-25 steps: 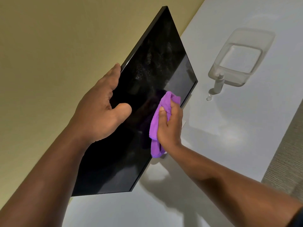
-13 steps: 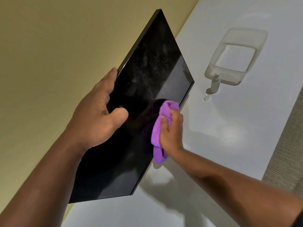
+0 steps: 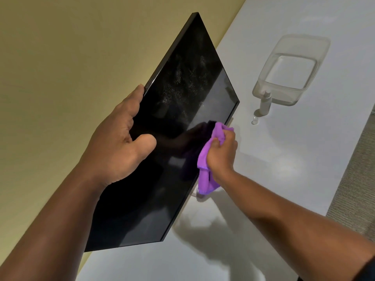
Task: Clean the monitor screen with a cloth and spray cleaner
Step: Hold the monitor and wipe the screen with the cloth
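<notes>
The black monitor (image 3: 182, 88) stands on the white table, its dark screen speckled with fine spray droplets in the upper half. My left hand (image 3: 119, 142) grips the monitor's top edge, thumb pressed on the glass. My right hand (image 3: 222, 153) is closed on a bunched purple cloth (image 3: 205, 159), which presses against the screen at its lower edge. A small white spray bottle (image 3: 265, 103) stands upright on the table to the right of the monitor, with its clear cap (image 3: 254, 120) lying just in front of it.
A clear plastic tub (image 3: 263, 86) sits behind the spray bottle on the white table (image 3: 284, 169). A yellow wall (image 3: 71, 57) runs behind the monitor. Grey carpet (image 3: 357, 179) lies past the table's right edge.
My right hand has slid the purple cloth from the middle of the screen toward its lower edge. My left hand keeps its grip on the monitor's top edge.
</notes>
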